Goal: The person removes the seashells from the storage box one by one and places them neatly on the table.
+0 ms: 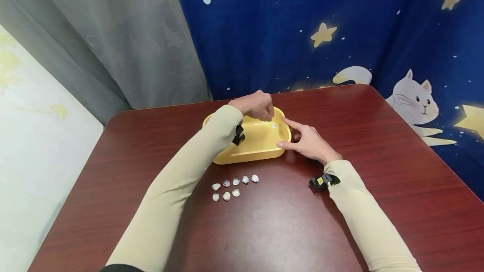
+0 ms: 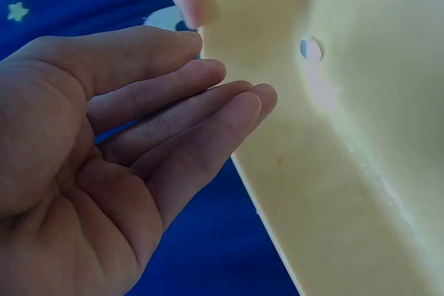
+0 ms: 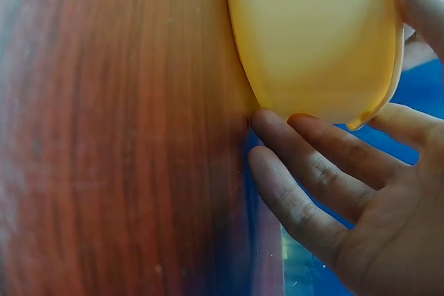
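A yellow plastic tub (image 1: 257, 153) is at the middle of the table. My right hand (image 1: 311, 142) holds its right end, thumb at the near corner and index finger at the far corner. In the right wrist view, fingertips (image 3: 277, 171) lie near the tub's outside wall (image 3: 316, 39). Over the tub's far side reaches my left hand (image 1: 255, 105), and the left wrist view shows that hand (image 2: 132, 136) with fingers extended, nothing visible in them. A small pale seashell (image 1: 274, 126) lies inside the tub, near the left fingertips.
Several small seashells (image 1: 236, 181) lie on the dark red wooden table (image 1: 287, 230) in front of the tub, in two rows. The nearer row has three. Behind the table hang a grey curtain (image 1: 151, 41) and a blue star-patterned curtain (image 1: 264, 32).
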Demonstrator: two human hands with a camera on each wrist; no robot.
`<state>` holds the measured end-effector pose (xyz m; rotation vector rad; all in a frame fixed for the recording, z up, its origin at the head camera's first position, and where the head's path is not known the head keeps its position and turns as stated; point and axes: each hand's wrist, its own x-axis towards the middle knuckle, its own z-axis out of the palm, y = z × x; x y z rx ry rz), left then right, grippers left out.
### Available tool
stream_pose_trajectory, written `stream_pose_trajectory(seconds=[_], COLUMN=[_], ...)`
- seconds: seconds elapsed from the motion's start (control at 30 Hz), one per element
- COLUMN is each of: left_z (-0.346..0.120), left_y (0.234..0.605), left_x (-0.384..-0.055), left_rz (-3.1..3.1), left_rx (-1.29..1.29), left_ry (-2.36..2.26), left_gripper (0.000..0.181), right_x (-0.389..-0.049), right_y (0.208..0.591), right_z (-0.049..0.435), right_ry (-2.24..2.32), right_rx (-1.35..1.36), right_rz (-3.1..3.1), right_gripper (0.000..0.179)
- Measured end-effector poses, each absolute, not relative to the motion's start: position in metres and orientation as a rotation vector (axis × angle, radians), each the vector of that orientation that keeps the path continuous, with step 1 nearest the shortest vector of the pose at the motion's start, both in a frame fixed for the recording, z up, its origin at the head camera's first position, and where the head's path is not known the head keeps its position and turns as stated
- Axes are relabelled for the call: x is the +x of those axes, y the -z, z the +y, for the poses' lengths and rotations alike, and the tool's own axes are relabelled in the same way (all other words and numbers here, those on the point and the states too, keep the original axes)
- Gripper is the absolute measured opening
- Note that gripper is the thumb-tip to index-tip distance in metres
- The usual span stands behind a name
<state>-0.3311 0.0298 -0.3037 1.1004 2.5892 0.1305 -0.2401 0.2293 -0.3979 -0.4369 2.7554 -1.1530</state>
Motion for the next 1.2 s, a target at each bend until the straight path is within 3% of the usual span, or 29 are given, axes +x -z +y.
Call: stream_pose_trajectory(seconds=[0.17,0.27,0.43,0.8,1.2], left_z=[0.04,0.044,0.055,0.08,0.062], left_y=[0.317,0.33,0.348,0.352,0.358], left_x=[-0.334,-0.334,-0.335,-0.332,-0.333], left_rz=[2.58,2.6,2.642,2.672,2.722], left_rx=[1.063,1.009,0.932,1.173,1.194], left_ry=[0.024,0.115,0.216,0.411,0.354], left_gripper=[0.016,0.026,0.022,0.029,0.037], right_x=[-0.24,-0.24,-0.238,-0.231,-0.237], right_y=[0.399,0.401,0.404,0.401,0.398], right_z=[0.226,0.224,0.222,0.234,0.224], right_ry=[1.169,1.178,1.173,1.188,1.17], right_rx=[-0.455,-0.47,-0.487,-0.397,-0.466], right_rz=[2.749,2.742,2.742,2.766,2.765], right_gripper=[0.094,0.094,0.094,0.093,0.092])
